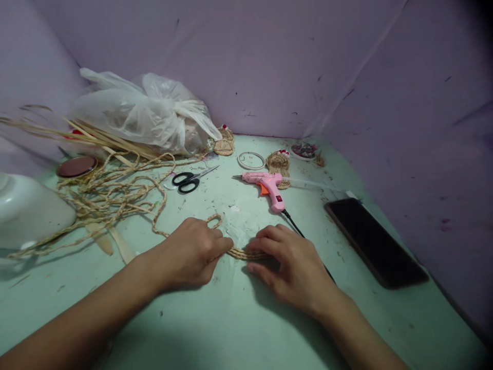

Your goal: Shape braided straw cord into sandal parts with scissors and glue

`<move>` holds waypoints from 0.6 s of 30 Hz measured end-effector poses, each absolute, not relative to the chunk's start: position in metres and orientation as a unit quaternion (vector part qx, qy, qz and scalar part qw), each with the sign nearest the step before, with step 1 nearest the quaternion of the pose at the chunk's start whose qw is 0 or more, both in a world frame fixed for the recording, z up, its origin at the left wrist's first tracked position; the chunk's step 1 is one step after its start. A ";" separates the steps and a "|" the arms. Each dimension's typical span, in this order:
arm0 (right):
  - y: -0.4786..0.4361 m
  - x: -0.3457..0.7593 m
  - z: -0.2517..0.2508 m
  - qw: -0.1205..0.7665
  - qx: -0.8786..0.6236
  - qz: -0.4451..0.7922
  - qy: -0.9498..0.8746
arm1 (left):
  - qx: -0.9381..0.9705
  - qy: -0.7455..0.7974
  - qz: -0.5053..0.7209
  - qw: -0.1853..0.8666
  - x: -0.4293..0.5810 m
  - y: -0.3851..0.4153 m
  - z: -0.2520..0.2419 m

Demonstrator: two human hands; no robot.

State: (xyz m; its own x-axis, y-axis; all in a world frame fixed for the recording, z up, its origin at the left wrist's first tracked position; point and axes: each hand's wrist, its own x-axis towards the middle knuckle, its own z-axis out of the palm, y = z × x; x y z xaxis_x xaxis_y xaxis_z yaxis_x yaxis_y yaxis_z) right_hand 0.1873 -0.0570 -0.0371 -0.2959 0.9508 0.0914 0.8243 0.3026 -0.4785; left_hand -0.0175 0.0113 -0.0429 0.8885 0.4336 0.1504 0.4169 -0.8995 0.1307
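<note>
Close to the middle of the table, a tan braided straw cord [239, 253] lies folded in side-by-side strands between my hands. My left hand [194, 252] is closed in a pinch on its left part, and a small loop of cord sticks out beyond the knuckles. On the right part rests my right hand [288, 262], its fingers curled over the strands and its thumb below; the end under the palm is hidden. From my left hand the cord runs back to a loose tangle of the same braid [127, 198].
A pink glue gun [265, 181] lies beyond my right hand, near a woven straw piece [278, 163] with red beads. Black-handled scissors [190, 181] are further left. A phone [375, 241] lies at right, a white jug [31, 210] at left, a plastic bag [150, 113] behind.
</note>
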 end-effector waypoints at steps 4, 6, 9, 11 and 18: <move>-0.055 0.173 -0.042 0.145 -0.546 0.142 -0.813 | 0.974 0.221 0.040 0.031 -0.016 0.012 -0.044; -0.053 0.170 -0.042 0.136 -0.539 0.122 -0.822 | 0.973 0.226 0.033 0.031 -0.016 0.012 -0.043; -0.053 0.170 -0.042 0.141 -0.545 0.122 -0.818 | 0.971 0.234 0.030 0.035 -0.015 0.011 -0.043; -0.054 0.171 -0.041 0.153 -0.555 0.143 -0.805 | 0.970 0.238 0.034 0.037 -0.015 0.010 -0.042; -0.060 0.166 -0.044 0.183 -0.573 0.162 -0.783 | 0.966 0.252 0.027 0.053 -0.013 0.007 -0.037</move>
